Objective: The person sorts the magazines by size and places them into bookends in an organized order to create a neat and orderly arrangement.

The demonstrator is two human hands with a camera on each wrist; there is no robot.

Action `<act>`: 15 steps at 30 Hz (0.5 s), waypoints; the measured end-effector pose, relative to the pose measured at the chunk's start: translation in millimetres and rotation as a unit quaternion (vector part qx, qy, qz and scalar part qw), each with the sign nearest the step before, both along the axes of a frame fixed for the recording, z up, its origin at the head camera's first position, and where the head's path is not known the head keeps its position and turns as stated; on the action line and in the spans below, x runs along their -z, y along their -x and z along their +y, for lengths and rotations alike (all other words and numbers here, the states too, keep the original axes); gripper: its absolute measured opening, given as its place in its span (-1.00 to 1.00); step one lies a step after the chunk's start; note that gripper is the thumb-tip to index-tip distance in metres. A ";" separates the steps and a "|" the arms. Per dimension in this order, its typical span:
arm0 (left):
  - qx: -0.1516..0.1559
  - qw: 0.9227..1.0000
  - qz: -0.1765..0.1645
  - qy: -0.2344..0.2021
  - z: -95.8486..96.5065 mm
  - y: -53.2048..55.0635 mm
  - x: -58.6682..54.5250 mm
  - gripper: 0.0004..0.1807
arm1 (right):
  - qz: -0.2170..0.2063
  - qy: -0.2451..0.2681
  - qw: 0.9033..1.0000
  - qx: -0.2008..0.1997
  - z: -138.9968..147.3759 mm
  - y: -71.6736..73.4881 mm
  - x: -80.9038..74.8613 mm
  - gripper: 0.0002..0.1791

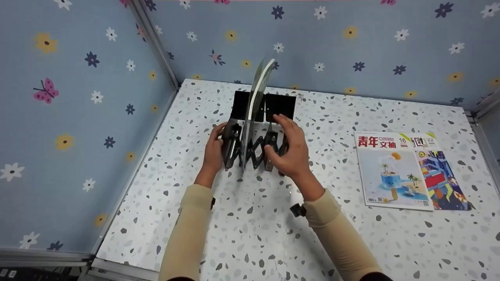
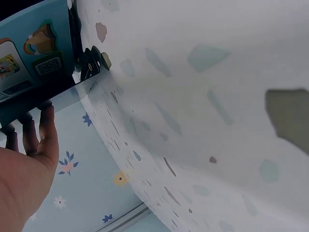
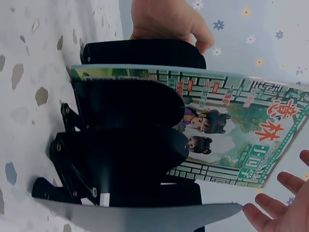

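A black folding book rack (image 1: 256,152) with crisscross links and upright divider plates stands on the table. One magazine (image 1: 256,91) is upright between its dividers; its green illustrated cover (image 3: 207,121) shows in the right wrist view. My left hand (image 1: 213,150) presses the outside of the leftmost plate. In the left wrist view, its fairly straight fingers (image 2: 47,128) meet the dark plate's edge. My right hand (image 1: 291,150) is spread at the rack's right end, thumb near a divider. One right fingertip (image 3: 248,209) is at a plate's tip in the right wrist view.
Two black square panels (image 1: 280,107) are at the rack's rear. Two overlapping magazines (image 1: 394,175) lie flat to the right on the speckled table (image 1: 250,234). Flower-patterned walls (image 1: 320,47) border the table at the back and left.
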State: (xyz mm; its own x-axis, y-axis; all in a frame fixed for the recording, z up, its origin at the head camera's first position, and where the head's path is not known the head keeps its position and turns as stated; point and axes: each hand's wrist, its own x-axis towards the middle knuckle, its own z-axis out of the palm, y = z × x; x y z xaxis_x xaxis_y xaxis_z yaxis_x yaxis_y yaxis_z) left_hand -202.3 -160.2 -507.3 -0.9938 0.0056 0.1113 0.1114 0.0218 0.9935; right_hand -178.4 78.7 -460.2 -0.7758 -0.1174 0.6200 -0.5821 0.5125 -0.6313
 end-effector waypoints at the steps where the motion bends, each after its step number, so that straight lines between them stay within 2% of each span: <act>1: 0.002 1.000 0.000 -0.004 -0.1 0.2 0.2 -0.39 | -0.001 -0.003 1.000 0.000 2.0 0.3 -0.5 -0.23; 10: 0.005 1.000 0.000 -0.016 -1.2 1.0 1.3 -0.40 | 0.001 -0.028 1.000 0.004 21.4 4.1 -1.3 -0.27; 15: -0.001 1.000 0.002 0.002 -1.3 -0.2 1.4 -0.40 | -0.001 -0.031 0.999 0.008 32.9 6.3 1.2 -0.27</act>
